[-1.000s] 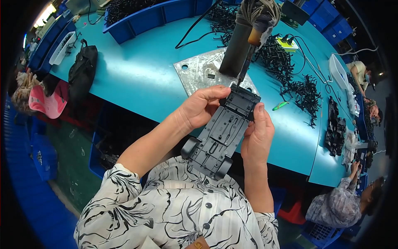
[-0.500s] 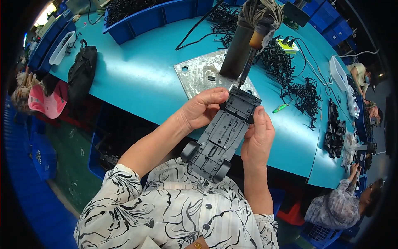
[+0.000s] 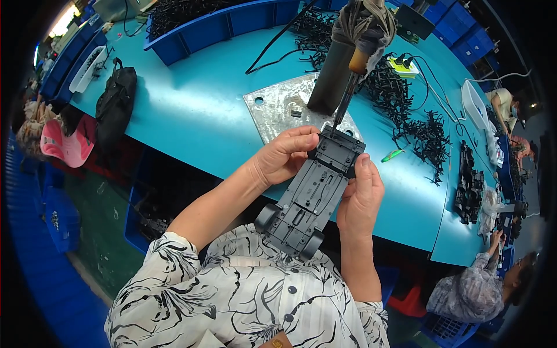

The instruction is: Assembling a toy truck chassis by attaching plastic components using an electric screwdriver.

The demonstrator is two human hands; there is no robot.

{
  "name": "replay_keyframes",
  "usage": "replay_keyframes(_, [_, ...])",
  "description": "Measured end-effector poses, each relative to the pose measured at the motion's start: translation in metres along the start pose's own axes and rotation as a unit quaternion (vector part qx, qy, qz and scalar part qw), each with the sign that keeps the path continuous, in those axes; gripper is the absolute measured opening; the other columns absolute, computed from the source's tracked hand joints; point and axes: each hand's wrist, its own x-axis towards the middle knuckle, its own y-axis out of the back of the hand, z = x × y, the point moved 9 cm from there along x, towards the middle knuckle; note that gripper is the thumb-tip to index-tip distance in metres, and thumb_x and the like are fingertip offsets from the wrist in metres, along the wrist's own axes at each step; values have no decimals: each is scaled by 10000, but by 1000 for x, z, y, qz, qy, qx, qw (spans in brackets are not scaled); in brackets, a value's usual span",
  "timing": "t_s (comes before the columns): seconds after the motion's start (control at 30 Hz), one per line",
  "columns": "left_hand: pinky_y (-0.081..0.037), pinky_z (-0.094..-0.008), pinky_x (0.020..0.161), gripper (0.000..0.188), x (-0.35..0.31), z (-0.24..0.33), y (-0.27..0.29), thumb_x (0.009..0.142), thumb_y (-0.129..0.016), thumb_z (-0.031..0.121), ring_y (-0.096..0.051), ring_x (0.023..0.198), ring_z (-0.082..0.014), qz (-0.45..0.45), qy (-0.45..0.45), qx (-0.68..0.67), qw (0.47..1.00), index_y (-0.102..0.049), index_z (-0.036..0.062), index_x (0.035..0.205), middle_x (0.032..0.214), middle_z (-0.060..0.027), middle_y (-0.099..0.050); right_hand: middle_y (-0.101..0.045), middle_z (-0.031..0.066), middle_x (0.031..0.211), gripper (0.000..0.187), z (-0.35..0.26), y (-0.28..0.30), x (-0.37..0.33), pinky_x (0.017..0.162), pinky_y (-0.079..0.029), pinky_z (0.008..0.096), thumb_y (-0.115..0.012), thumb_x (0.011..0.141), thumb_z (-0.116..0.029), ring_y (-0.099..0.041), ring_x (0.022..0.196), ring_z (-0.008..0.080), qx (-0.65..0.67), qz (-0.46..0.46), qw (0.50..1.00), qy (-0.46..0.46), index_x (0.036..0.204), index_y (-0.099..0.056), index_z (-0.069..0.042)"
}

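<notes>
Left hand (image 3: pixel 285 155): fingers curled around the toy car chassis (image 3: pixel 313 194) at its far end
Right hand (image 3: pixel 360 197): clasps the chassis's other side
Screwdriver (image 3: pixel 347 100): tip touching chassis

No packages, labels, signs or screens clearly in view.

The toy car chassis (image 3: pixel 313 194) sits between both hands, before the metal plate (image 3: pixel 278 110) on the table (image 3: pixel 191 110).

A long teal counter (image 3: pixel 191 110) curves across the room, lined along its far edge with blue plastic bins (image 3: pixel 232 23). A dull square metal plate (image 3: pixel 278 110) lies on it. Below is a dark green floor (image 3: pixel 93 232). Bright light (image 3: pixel 64 20) glares at upper left.
</notes>
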Motion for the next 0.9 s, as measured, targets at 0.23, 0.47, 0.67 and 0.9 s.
replay_keyframes(0.23, [-574,-292,765,372,1,-1,4,820,-734,207,-655,887,-139,-1,6,2,1000,-560,85,1124,1007,-39,-645,-455,-84,713,217,-2,-1,-1,526,-287,177,-611,934,-250,-359,610,10,24,-4,1000,15,800,-565,-85])
replay_keyframes(0.47, [-576,-295,763,366,0,-3,4,819,-732,179,-655,896,-138,4,5,-3,1000,-567,96,1135,1020,-37,-647,-459,-78,725,191,-4,-1,-5,522,-307,184,-588,943,-224,-401,627,11,33,5,999,21,824,-566,-76])
replay_keyframes(0.67, [-541,-234,734,179,-3,-3,-4,884,-657,183,-612,828,-79,3,15,14,1000,-576,63,990,923,-8,-623,-515,-54,749,211,1,1,-5,540,-364,192,-574,953,-244,-453,636,25,31,-6,999,15,839,-567,-66])
replay_keyframes(0.9, [-532,-209,711,153,3,-5,-1,893,-646,186,-607,817,-71,-5,25,31,999,-576,65,955,913,-1,-619,-611,14,818,232,0,-3,-6,577,-441,211,-563,959,-259,-545,663,63,45,-1,999,7,869,-563,-45])
